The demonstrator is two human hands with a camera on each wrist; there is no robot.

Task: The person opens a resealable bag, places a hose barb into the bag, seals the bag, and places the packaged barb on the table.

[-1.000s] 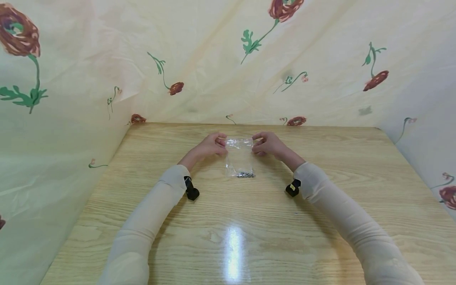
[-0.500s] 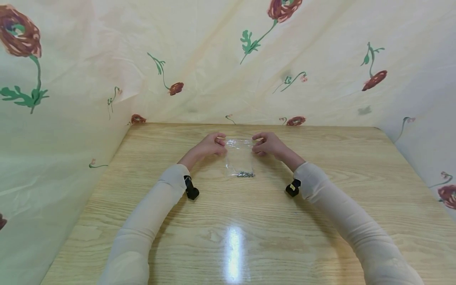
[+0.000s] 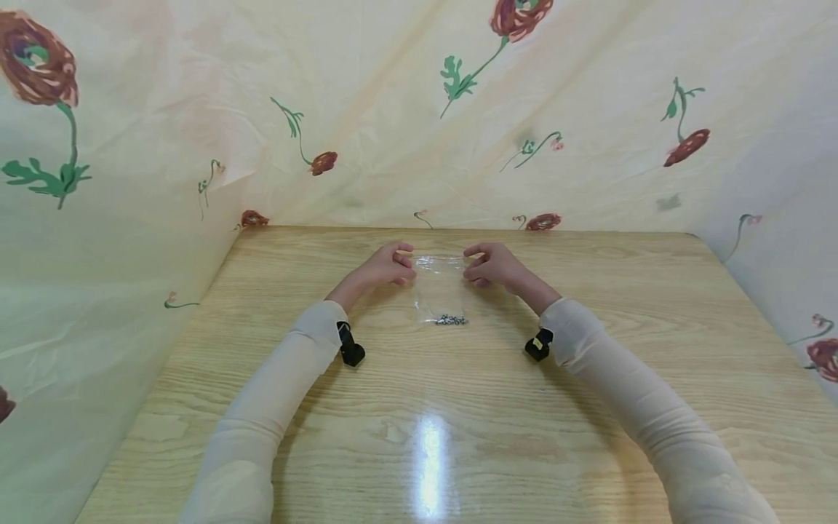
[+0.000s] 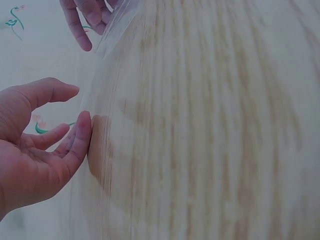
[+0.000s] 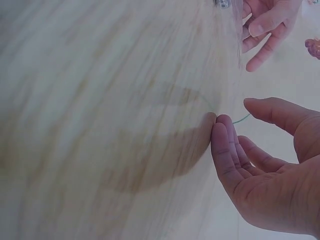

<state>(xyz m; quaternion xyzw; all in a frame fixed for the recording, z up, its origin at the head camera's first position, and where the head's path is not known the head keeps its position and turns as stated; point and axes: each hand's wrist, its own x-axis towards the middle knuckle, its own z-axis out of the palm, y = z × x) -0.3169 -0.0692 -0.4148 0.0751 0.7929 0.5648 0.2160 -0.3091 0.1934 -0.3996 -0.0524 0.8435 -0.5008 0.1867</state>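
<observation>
A clear plastic bag [image 3: 439, 287] lies flat on the wooden table, its top edge toward the back. Small shiny metal pieces [image 3: 451, 320] are gathered at the bag's lower right corner. My left hand [image 3: 386, 266] is at the upper left edge of the bag, and my right hand [image 3: 495, 266] at the upper right. In the left wrist view the left thumb and fingers [image 4: 80, 142] stand apart with nothing between them, fingertips down at the table. The right wrist view shows the right hand [image 5: 275, 170] alike, thumb spread from the fingers, fingertips at the tabletop.
The light wooden table [image 3: 262, 262] reaches back to a wall of flowered cloth [image 3: 393, 109]. More of this cloth hangs at the left and right sides. A black wrist camera [image 3: 352, 352] sits on the left sleeve, another black camera [image 3: 538, 346] on the right.
My left hand has shifted very slightly left, its fingers a little off the bag's edge. The right hand, the bag and the metal pieces look almost unchanged.
</observation>
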